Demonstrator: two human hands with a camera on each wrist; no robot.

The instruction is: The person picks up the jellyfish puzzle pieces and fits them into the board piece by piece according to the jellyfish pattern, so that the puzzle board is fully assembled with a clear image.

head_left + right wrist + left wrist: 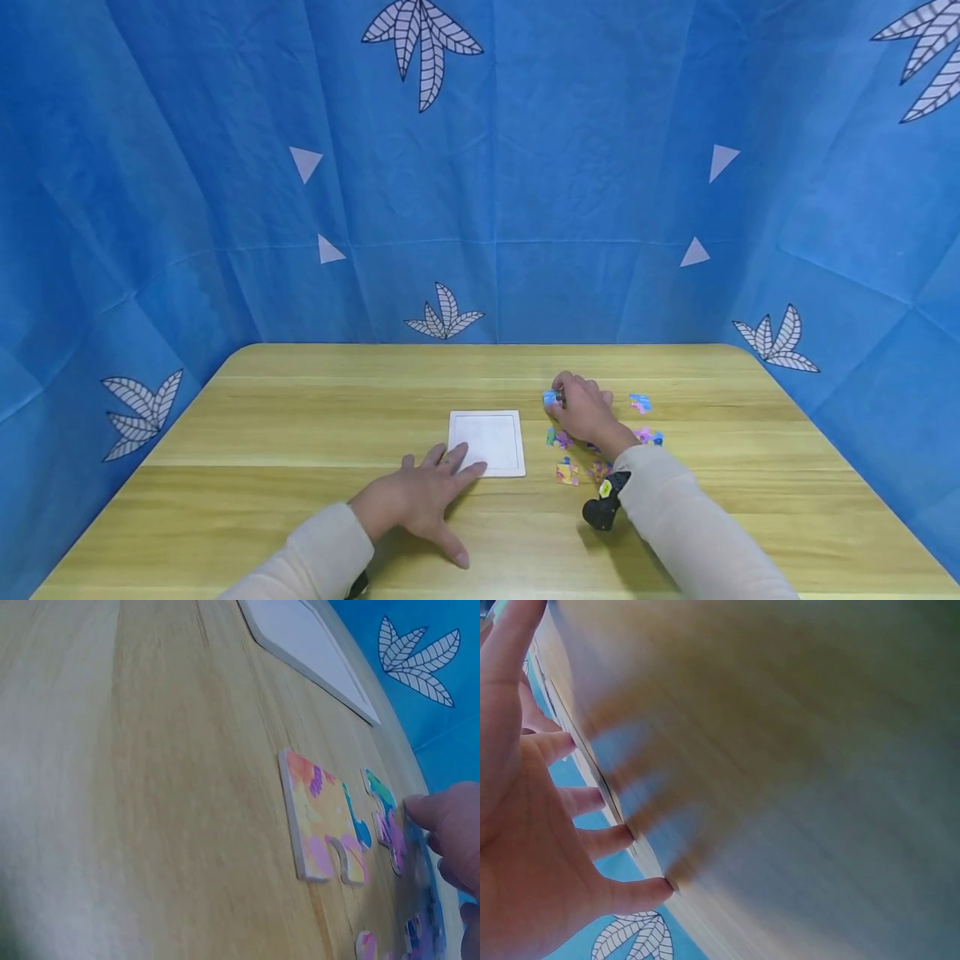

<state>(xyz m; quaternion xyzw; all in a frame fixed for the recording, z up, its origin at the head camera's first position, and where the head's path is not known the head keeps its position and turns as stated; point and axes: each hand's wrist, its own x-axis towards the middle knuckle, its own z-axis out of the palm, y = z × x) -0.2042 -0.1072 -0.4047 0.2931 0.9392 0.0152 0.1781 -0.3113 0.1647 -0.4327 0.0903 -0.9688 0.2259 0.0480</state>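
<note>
A white square puzzle tray (498,446) with a raised rim lies on the wooden table. My left hand (420,496) has its fingers spread, with fingertips at the tray's near-left corner; the left wrist view shows the palm (532,840) with fingertips against the tabletop. To the right of the tray, my right hand (588,408) pinches a blue jigsaw piece (551,398) between thumb and fingers. Under and around this hand lie several other pieces, among them a yellow-orange one (319,817) and a green and pink one (386,821). The hand hides some of them.
One blue and pink piece (641,403) lies at the far right of the group, with a pink and blue one (649,436) nearer. The wooden table (330,400) ends at a blue patterned curtain (540,183) behind and at both sides.
</note>
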